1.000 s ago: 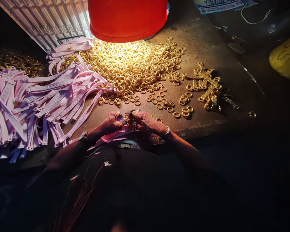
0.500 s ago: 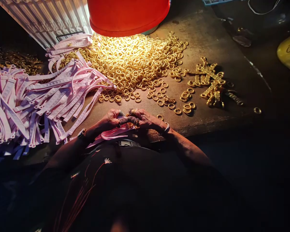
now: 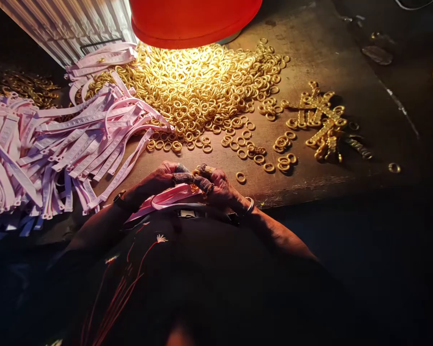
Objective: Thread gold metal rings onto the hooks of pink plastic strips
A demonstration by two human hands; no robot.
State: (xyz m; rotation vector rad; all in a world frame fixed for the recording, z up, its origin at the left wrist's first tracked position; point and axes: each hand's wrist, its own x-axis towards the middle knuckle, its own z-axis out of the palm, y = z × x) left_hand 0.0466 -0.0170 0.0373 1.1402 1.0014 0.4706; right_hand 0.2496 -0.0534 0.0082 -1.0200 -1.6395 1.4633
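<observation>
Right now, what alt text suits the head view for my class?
The left hand and right hand pinch small gold pieces between wrapped fingers, above pink straps near a table edge. Beyond, gold rings lie heaped under a red lampshade, beside piled straps.

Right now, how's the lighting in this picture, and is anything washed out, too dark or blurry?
Head view: glare washes out the rings closest to the red lamp; head view: the shirt sinks into near black apart from its floral pattern; head view: a reddish blob at the bottom edge is blurred.
</observation>
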